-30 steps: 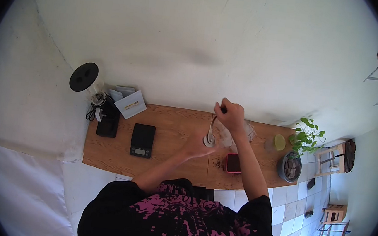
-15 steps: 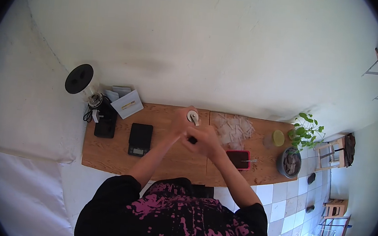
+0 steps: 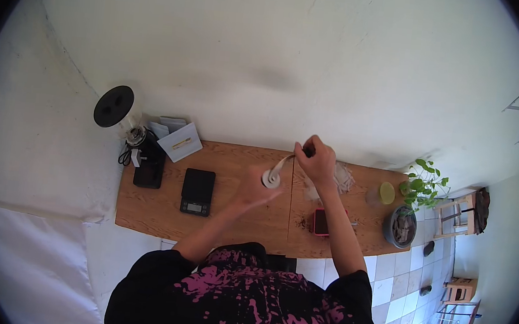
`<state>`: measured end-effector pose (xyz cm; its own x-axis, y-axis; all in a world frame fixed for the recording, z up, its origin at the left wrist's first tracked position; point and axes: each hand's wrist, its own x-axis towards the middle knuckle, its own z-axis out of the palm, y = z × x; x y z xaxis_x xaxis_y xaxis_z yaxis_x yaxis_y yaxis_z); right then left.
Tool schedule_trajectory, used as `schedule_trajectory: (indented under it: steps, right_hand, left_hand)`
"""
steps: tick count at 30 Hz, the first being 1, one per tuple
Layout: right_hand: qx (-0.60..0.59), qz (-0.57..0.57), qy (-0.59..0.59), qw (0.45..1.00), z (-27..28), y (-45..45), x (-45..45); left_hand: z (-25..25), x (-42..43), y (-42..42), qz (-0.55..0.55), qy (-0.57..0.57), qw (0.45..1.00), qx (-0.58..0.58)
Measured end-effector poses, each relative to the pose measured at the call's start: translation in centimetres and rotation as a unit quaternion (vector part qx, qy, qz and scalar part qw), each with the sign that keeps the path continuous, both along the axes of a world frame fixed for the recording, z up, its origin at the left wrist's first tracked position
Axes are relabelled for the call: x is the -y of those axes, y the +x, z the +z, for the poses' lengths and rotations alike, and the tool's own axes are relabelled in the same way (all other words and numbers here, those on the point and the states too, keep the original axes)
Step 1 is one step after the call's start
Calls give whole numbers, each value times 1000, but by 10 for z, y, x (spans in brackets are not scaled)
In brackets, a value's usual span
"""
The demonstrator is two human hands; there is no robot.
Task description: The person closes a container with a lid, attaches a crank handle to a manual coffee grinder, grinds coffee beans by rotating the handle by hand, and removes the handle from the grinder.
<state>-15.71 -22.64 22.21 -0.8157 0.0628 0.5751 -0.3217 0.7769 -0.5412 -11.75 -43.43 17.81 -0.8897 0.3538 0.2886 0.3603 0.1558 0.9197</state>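
Between the black scale [image 3: 198,185] and partly hidden red tray [image 3: 314,222], left grip [image 3: 253,189] clasps a grinder [image 3: 270,180], right grip [image 3: 318,160] its crank [image 3: 281,164].

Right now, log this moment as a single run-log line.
left hand: around mill | right hand: holding crank end | scale: on table, left of mill | red tray: on table, partly hidden

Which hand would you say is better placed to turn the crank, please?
Probably the right: the right hand is closed on the outer end of the crank. The left hand is wrapped around the cranked device, so it seems better suited to steadying it.
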Motion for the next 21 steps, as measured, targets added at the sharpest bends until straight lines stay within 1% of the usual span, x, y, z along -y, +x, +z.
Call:
schedule_trajectory:
  steps: [2, 4, 5, 6, 7, 9, 10, 11, 12, 13, 15, 16, 18, 19, 21]
  right_hand:
    - [9, 16, 2, 1000, -16, 11, -5]
    - [18, 34, 7, 999, -24, 28, -5]
    - [37, 71, 21, 997, -27, 37, 0]
    - [56, 109, 36, 992, -26, 44, 7]
    - [56, 109, 36, 992, -18, 51, 19]
    - [12, 222, 13, 975, 7, 64, 49]
    - [12, 222, 12, 975, 8, 63, 60]
    - [1, 255, -1, 967, 8, 61, 70]
    - [-11, 288, -15, 957, 9, 58, 77]
    - [-11, 289, -14, 957, 11, 54, 82]
    - [-21, 298, 13, 954, 15, 43, 87]
    - [-21, 300, 13, 953, 18, 37, 87]
    - [-70, 212, 12, 975, 25, 24, 83]
    - [-71, 212, 13, 975, 25, 17, 77]
    - [-18, 146, -31, 989, 17, 3, 55]
  left_hand:
    - [5, 9, -17, 52, 6, 998, 45]
    - [2, 18, -36, 67, -3, 997, 21]
    - [-2, 20, -43, 84, -14, 996, -2]
    - [-6, 19, -50, 84, -13, 996, -2]
    - [-9, 18, -56, 99, -12, 995, -13]
    - [-15, 14, -57, 113, -11, 993, -22]
    - [-17, 8, -54, 101, 7, 995, -7]
    - [-18, 2, -50, 90, 25, 996, 8]
    - [-38, -6, -51, 91, 25, 995, 8]
    - [-73, -16, -55, 25, 118, 993, 16]
    - [-92, -30, -44, -39, 210, 977, 23]
    - [-86, -36, -31, -27, 169, 985, 0]
    - [-72, -47, -3, -3, 85, 995, -45]
    - [-67, -51, 8, 7, 43, 997, -67]
    - [-58, -49, 18, 18, 1, 996, -87]
